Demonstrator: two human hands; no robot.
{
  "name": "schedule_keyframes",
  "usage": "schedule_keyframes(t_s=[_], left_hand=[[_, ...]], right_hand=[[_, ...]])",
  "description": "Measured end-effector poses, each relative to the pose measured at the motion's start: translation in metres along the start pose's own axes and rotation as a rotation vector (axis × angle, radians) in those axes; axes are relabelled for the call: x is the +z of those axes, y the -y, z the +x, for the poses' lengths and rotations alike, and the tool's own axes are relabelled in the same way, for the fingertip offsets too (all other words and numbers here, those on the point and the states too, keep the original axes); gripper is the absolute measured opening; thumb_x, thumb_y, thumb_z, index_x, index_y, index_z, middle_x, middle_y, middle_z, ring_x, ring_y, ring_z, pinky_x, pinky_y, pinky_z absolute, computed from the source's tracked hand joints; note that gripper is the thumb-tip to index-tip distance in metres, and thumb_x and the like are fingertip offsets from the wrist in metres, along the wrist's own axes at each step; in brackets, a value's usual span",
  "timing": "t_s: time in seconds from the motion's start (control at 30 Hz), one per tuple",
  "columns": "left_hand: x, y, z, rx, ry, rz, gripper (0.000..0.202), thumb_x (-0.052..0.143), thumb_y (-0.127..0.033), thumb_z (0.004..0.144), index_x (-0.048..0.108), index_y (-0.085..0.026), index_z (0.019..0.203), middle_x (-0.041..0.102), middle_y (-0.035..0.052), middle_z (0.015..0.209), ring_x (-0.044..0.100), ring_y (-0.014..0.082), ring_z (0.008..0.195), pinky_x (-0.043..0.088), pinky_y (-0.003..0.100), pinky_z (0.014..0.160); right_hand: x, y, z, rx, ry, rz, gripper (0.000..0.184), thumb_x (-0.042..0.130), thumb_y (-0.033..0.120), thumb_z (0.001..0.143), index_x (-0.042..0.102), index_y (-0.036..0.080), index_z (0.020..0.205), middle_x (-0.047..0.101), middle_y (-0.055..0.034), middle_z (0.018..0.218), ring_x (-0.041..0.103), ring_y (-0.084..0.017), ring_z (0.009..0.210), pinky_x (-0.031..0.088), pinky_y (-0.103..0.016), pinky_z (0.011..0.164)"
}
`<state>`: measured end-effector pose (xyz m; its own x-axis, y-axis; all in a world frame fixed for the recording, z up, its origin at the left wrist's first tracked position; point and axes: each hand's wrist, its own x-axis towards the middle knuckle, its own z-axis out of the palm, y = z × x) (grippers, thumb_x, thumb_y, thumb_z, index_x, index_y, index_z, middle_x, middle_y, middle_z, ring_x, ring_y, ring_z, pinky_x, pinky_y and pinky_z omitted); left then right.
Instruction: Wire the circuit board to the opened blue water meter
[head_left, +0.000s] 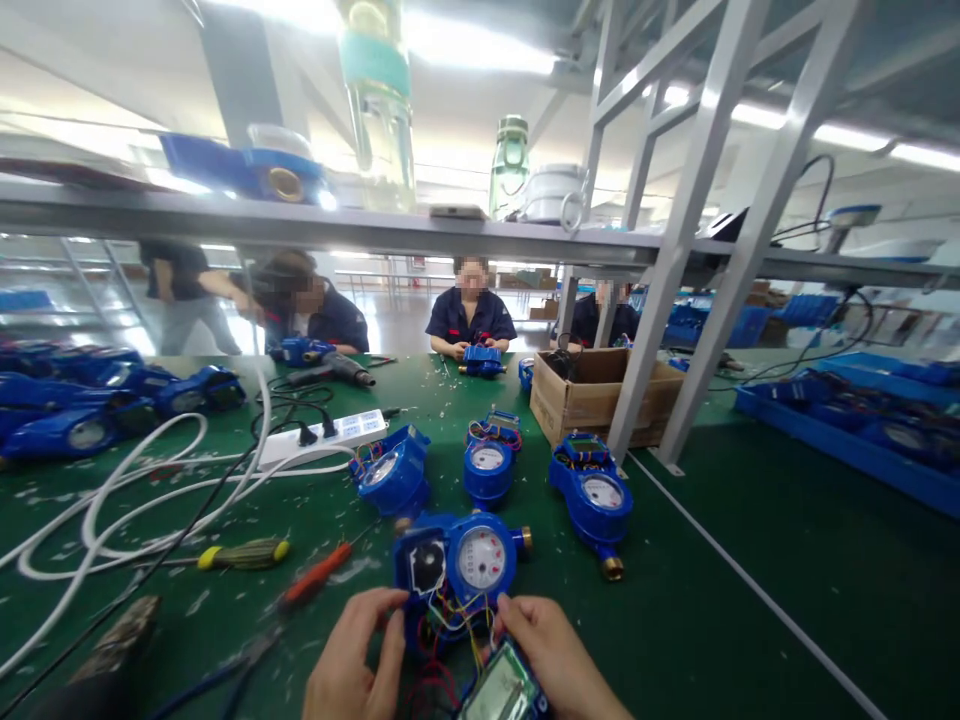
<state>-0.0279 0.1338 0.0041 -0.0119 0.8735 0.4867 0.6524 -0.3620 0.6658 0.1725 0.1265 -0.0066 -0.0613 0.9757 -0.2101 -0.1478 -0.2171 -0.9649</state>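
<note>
A blue water meter (480,555) with a round white dial lies in front of me, its square housing open. Thin coloured wires (461,610) run from the housing down to a circuit board with a display (501,688). My left hand (354,655) grips the left edge of the housing between fingers and thumb. In my right hand (559,655), closed at the meter's lower right, is the display board, held by its upper edge; the thumb and fingertip are close to the wires. The lower parts of both hands and of the board run out of view.
Three more blue meters stand behind, one being the middle meter (489,465). A screwdriver (244,555), red-handled tool (319,575), pliers (251,655), power strip (326,438) and white cable (97,520) lie left. A cardboard box (577,400) and steel posts (694,230) stand right. Co-workers (471,310) sit opposite.
</note>
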Motion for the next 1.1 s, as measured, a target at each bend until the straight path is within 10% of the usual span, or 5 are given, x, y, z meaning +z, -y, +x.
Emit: schedule_keyframes(t_s=[0.57, 0.73, 0.9, 1.1], left_hand=[[-0.011, 0.018, 0.013, -0.330, 0.026, -0.013, 0.038, 0.041, -0.055, 0.080, 0.057, -0.022, 0.072, 0.064, 0.0021, 0.080, 0.059, 0.0220, 0.075, 0.045, 0.031, 0.068], [-0.001, 0.010, 0.011, -0.367, 0.144, -0.117, 0.040, 0.043, -0.054, 0.081, 0.054, -0.019, 0.096, 0.067, 0.0049, 0.085, 0.063, 0.0220, 0.073, 0.049, 0.033, 0.067], [0.015, 0.011, 0.009, -0.318, 0.254, -0.248, 0.041, 0.041, -0.049, 0.084, 0.054, -0.016, 0.104, 0.066, 0.0088, 0.101, 0.066, 0.0198, 0.077, 0.053, 0.030, 0.069], [0.002, 0.008, 0.007, -0.270, 0.035, -0.128, 0.034, 0.044, -0.045, 0.084, 0.054, -0.017, 0.102, 0.065, 0.0061, 0.092, 0.063, 0.0206, 0.076, 0.050, 0.034, 0.070]], right_hand=[[-0.065, -0.007, -0.032, -0.175, -0.164, -0.584, 0.031, 0.047, 0.045, 0.083, 0.059, 0.017, 0.089, 0.064, -0.0060, 0.081, 0.060, -0.019, 0.074, 0.045, -0.029, 0.067], [-0.052, 0.000, -0.029, -0.423, -0.215, -0.937, 0.055, 0.048, 0.039, 0.084, 0.031, 0.026, 0.135, 0.041, -0.0076, 0.137, 0.041, -0.025, 0.123, 0.036, -0.040, 0.100], [-0.031, 0.000, -0.004, -0.659, -0.109, -1.143, 0.066, 0.051, 0.034, 0.084, 0.018, 0.029, 0.141, 0.014, -0.0043, 0.150, 0.016, -0.028, 0.136, 0.025, -0.049, 0.107], [-0.023, -0.014, 0.013, -0.724, -0.150, -1.011, 0.051, 0.039, 0.020, 0.088, 0.028, 0.028, 0.138, 0.023, -0.0070, 0.147, 0.025, -0.027, 0.133, 0.026, -0.049, 0.105]])
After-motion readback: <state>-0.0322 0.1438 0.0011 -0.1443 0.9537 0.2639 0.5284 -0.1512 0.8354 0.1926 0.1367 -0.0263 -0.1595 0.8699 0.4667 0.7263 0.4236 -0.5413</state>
